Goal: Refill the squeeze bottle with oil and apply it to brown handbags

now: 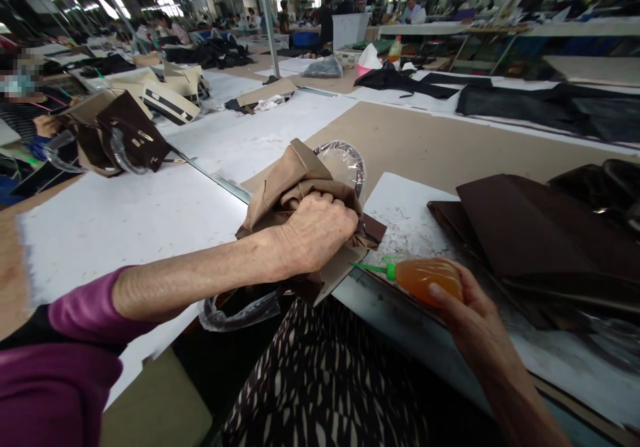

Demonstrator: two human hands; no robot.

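Observation:
My left hand [320, 230] is closed on the bunched tan lining [300, 173] of a handbag lying at the table edge in front of me. One plastic-wrapped handle [345, 157] of this bag arches behind the lining, and another wrapped handle [243, 317] hangs on the near side. In my right hand [473, 300] is a squeeze bottle [430, 280] of orange-brown liquid, tilted sideways. Its thin green nozzle points left, close to the flap [335, 273] at the bag's opening; whether the tip touches it I cannot tell.
Dark brown bag pieces [515, 227] are piled at the right. A brown handbag [130, 133] with wrapped handles stands at the left, near another person's hand [46, 125]. Farther back are cream panels [170, 100], black pieces [540, 110] and a metal post [269, 20].

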